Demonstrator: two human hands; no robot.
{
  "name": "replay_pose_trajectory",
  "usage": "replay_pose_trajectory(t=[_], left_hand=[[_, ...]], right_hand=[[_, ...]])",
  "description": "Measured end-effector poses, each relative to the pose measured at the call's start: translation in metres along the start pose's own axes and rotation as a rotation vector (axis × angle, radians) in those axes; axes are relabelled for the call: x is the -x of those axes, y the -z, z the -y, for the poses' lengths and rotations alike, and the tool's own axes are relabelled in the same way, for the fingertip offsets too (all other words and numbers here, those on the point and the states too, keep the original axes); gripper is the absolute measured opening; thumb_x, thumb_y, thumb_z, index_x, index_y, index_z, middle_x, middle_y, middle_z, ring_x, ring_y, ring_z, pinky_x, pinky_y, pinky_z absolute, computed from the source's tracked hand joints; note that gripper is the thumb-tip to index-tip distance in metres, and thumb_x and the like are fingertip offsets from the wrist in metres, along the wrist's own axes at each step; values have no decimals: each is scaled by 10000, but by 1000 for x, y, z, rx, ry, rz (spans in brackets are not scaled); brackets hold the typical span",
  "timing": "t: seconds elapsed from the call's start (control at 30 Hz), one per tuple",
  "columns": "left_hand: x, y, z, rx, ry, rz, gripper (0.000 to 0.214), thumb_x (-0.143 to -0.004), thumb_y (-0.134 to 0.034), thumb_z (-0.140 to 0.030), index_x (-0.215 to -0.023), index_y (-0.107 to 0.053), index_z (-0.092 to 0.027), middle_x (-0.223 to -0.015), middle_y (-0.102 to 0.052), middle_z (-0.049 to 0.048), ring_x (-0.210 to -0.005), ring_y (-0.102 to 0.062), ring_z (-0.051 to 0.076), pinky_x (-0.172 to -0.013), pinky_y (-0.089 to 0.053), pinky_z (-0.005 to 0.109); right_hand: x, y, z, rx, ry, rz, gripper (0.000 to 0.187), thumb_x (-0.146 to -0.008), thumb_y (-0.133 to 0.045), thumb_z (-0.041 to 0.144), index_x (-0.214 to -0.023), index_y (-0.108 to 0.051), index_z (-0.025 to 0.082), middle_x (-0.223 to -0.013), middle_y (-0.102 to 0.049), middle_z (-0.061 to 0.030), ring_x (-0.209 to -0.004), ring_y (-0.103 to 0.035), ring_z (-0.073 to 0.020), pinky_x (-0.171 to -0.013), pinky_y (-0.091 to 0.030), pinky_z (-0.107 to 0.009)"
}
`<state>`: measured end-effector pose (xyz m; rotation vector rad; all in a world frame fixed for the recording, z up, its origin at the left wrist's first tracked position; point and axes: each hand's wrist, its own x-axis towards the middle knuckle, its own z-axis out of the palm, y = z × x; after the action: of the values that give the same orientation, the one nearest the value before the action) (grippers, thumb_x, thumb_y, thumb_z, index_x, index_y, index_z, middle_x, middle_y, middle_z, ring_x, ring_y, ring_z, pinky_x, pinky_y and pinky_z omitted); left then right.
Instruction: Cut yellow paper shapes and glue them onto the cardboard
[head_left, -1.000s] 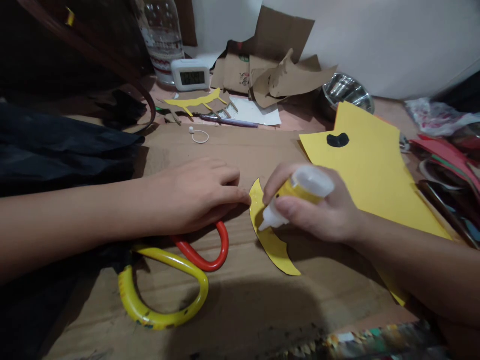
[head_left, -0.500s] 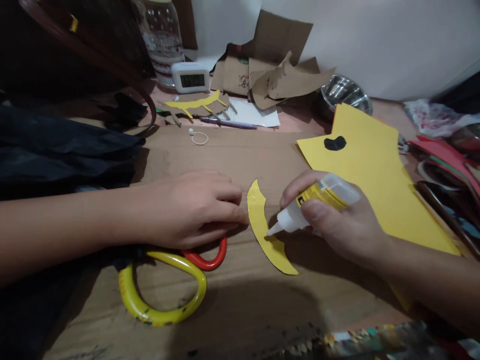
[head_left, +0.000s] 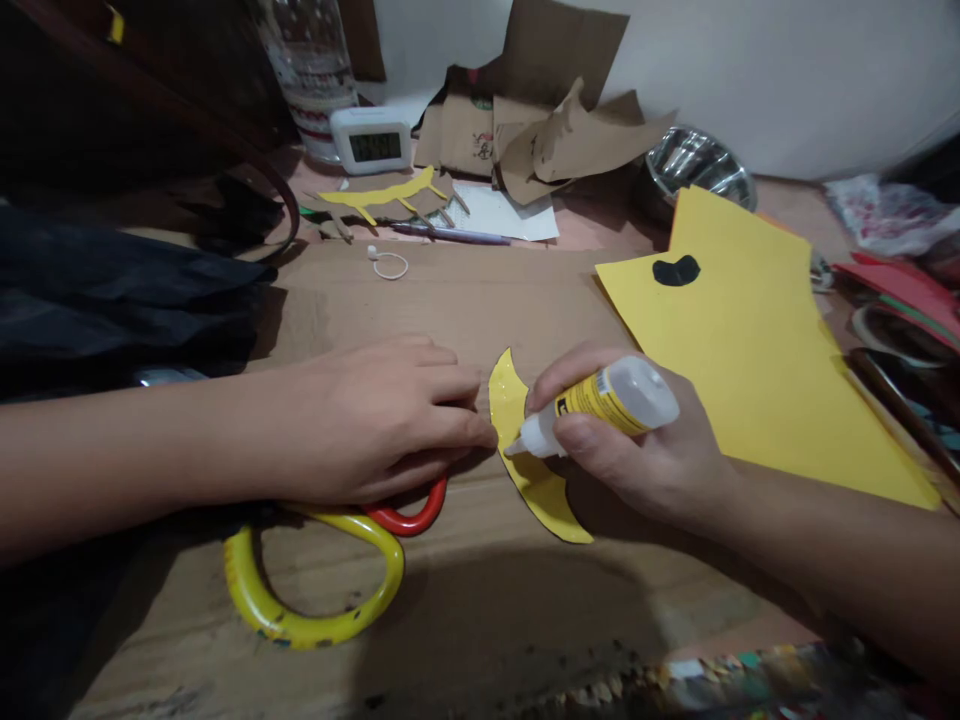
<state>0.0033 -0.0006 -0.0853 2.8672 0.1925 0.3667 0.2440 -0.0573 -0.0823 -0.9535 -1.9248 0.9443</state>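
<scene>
Yellow paper makes the curved strip point(head_left: 534, 482), which lies flat on brown cardboard point(head_left: 480, 300), one end toward eleven o'clock and the other toward five. Its outline is already cut. Near the eleven o'clock end we see small shiny drops, which we judge to be glue; toward five o'clock we notice no such shine, so we think this half is left without glue. We do not see the strip joined to any other piece.

At three o'clock of the strip, our right hand point(head_left: 656, 458) has its fingers closed around a small bottle point(head_left: 604, 400). The bottle is tilted, and its nozzle point(head_left: 534, 436) points to about eight o'clock. The tip is over the strip; whether it touches the paper, we cannot tell.

Our left hand point(head_left: 397, 420) rests at nine o'clock, its fingers half bent, the foremost one touching the strip's edge or just beside it. Under this hand comes out the red loop point(head_left: 441, 495) of what look like scissors point(head_left: 394, 575), at eight o'clock; if these fingers grip something below, we cannot tell. Toward two o'clock lies a larger yellow sheet point(head_left: 757, 340) with a black patch point(head_left: 676, 270).
</scene>
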Motion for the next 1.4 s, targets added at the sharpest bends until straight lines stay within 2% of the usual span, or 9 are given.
replay_pose_trajectory(t=[0.4, 0.7, 0.9, 1.2, 1.4], left_hand=[[4, -6, 2, 20, -32, -11, 231, -999, -491, -205, -1134, -678, -187, -944, -681, 85, -766, -576, 205, -685, -399, 341], [1, -4, -1, -32, -5, 12, 233, -1004, -504, -222, -1124, -702, -194, -938, -685, 79, -750, -562, 201, -672, -386, 340], [2, -3, -2, -35, 5, 14, 186, -975, -556, -206, -1080, -709, -204, -919, -675, 74, -736, -562, 196, -665, -389, 329], [3, -3, -2, -45, 2, 34, 228, -997, -512, -214, -1117, -704, -196, -961, -684, 82, -757, -566, 199, -684, -396, 333], [2, -2, -3, -43, 22, 55, 241, -1004, -502, -225, -1133, -704, -209, -973, -689, 83, -770, -574, 195, -699, -410, 333]], right_hand=[[1, -1, 0, 42, -26, 14, 174, -959, -693, 380, -892, -646, 226, -747, -678, 18, -632, -631, -119, -554, -488, -226], [1, -5, 0, -13, -1, 4, 136, -953, -703, 327, -908, -630, 223, -781, -679, 12, -650, -634, -106, -574, -508, -204], [1, -4, 1, 35, 22, 14, 113, -934, -712, 285, -897, -624, 225, -779, -685, 13, -658, -643, -116, -606, -522, -222], [3, -3, 2, 43, -8, 22, 140, -925, -719, 319, -884, -627, 222, -774, -703, 19, -656, -652, -102, -609, -522, -194], [3, -3, 3, 36, -29, 33, 168, -940, -707, 350, -868, -616, 228, -761, -700, 15, -631, -646, -115, -594, -526, -221]])
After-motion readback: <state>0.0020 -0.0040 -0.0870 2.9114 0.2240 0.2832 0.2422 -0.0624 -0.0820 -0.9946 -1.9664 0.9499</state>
